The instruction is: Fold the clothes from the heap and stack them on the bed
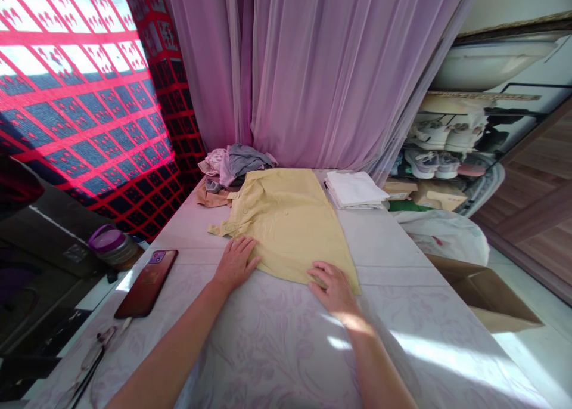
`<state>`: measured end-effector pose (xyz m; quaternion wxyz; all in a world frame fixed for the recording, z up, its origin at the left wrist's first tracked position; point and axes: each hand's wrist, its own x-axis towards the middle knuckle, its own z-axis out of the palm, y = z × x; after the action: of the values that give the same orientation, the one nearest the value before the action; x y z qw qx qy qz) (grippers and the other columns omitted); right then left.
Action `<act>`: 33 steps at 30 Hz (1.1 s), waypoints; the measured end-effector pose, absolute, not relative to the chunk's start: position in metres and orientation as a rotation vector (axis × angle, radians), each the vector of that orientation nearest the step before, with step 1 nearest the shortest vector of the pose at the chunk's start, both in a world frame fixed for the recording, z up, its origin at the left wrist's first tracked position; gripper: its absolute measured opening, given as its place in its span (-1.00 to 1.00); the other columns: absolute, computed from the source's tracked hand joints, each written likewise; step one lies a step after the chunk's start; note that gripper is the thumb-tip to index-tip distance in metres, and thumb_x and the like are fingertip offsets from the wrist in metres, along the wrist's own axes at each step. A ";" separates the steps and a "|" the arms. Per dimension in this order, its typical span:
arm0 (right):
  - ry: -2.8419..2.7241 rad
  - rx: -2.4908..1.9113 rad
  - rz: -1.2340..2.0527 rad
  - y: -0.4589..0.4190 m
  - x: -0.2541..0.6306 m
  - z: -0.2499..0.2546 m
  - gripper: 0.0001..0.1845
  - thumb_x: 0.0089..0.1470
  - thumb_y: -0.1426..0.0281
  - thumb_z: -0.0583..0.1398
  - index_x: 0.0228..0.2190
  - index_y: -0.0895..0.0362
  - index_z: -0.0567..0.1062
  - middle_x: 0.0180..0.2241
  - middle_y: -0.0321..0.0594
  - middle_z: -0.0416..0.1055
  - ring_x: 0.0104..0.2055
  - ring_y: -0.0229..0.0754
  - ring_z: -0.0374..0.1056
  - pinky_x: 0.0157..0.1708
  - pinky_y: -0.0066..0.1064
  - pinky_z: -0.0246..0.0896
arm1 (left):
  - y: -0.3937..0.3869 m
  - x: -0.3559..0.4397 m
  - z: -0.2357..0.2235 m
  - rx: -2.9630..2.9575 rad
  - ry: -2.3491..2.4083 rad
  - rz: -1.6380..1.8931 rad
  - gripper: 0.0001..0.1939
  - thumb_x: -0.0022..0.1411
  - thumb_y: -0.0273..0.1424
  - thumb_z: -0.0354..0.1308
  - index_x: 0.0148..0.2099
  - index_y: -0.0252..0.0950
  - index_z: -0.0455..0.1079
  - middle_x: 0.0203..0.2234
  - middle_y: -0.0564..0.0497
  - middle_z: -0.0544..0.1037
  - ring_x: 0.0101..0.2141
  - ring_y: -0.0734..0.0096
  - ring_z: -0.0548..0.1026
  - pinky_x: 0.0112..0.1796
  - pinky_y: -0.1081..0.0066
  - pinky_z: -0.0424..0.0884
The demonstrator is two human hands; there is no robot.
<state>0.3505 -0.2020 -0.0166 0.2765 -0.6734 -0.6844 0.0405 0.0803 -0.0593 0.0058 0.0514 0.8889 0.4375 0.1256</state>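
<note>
- I'm pressing my left hand [235, 263] spread flat on the yellow shirt's [290, 218] near edge, keeping it smooth
- I'm laying my right hand [333, 290] open at its hem, no pinching
- My phone [145, 284] is sitting left of the shirt, folded white clothes [355, 189] beyond it

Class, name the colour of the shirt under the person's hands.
The folded button-front shirt is plain pale yellow, shown best in the head view.

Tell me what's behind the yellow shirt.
A grey garment, pale patterned cloth and a tan garment are piled behind the yellow button-up shirt; the shirt covers their lower edges.
</note>
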 end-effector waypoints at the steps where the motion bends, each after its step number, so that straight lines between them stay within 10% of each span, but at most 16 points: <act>1: -1.835 -1.812 0.108 -0.202 0.350 -0.016 -0.74 0.05 0.36 0.16 -0.21 0.00 0.56 -0.06 -0.18 0.46 0.01 -0.09 0.33 0.00 -0.20 0.18 | -0.063 0.084 0.005 2.732 1.277 0.395 -0.49 0.34 -0.15 -0.07 0.27 -0.16 0.19 0.24 -0.06 0.29 0.26 0.18 0.13 0.26 0.07 -0.11; 15: -1.709 -1.858 0.108 -0.197 0.341 -0.003 -0.71 0.16 0.38 0.07 -0.21 0.03 0.58 -0.15 -0.17 0.53 -0.07 -0.13 0.39 -0.02 -0.25 0.20 | -0.080 0.101 0.003 2.775 1.112 0.377 -0.52 0.34 -0.11 -0.08 0.22 -0.14 0.29 0.21 -0.03 0.32 0.23 0.15 0.19 0.20 0.07 0.09; 33: -1.724 -2.421 0.063 -0.169 0.351 0.008 -0.52 0.28 0.21 -0.06 0.15 0.02 0.32 0.25 -0.07 0.14 0.29 0.00 -0.03 0.19 -0.01 -0.16 | -0.088 0.096 0.001 2.866 0.772 0.644 -0.70 0.32 -0.30 0.01 -0.02 -0.21 0.48 -0.04 -0.06 0.53 -0.01 0.21 0.42 0.05 0.12 0.35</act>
<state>0.3511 -0.1689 0.0084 0.0843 -0.8114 -0.5780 0.0210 0.0963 -0.0882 0.0007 0.0522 0.9424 0.2538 0.2117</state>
